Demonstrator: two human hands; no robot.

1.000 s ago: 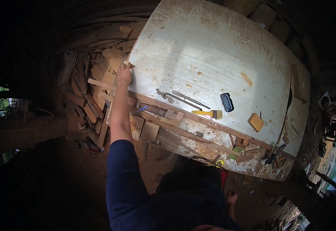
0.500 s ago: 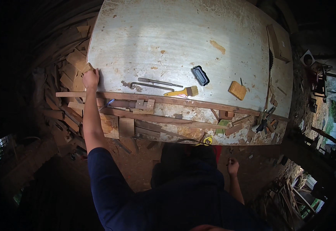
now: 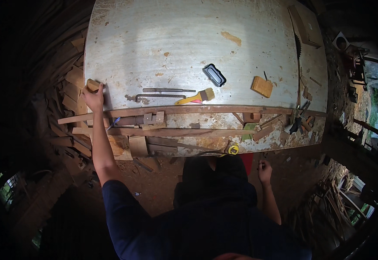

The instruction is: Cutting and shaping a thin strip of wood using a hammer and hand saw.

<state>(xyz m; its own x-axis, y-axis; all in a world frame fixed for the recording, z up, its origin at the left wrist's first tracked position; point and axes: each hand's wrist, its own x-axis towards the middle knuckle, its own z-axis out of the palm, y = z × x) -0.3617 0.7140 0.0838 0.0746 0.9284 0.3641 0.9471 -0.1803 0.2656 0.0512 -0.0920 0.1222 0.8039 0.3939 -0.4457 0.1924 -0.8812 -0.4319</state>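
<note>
My left hand (image 3: 93,99) reaches to the left edge of the pale worktable and grips a small wooden block (image 3: 94,85) with thumb and fingers. The block is over the table's corner area, just above a long wooden strip (image 3: 184,110). Low on the right, past the front of the table, my right hand (image 3: 265,171) hangs with its fingers curled in; whether anything is inside them is hidden. Toward the middle of the table lie a yellow-handled paintbrush (image 3: 195,96), a dark metal rod (image 3: 169,90), a bent metal bar (image 3: 160,95) and a black-rimmed oblong case (image 3: 214,75).
A saw blade (image 3: 297,45) shows in a slot on the right, with a wooden block (image 3: 261,86) left of it. A yellow tape measure (image 3: 232,148) sits at the front edge. Wood scraps (image 3: 74,77) pile up along the left. A blue pen (image 3: 113,123) lies below the strip.
The view has shifted, so the table appears farther left. My left hand has brought the block slightly in over the table edge. My right hand still hangs low with fingers curled.
</note>
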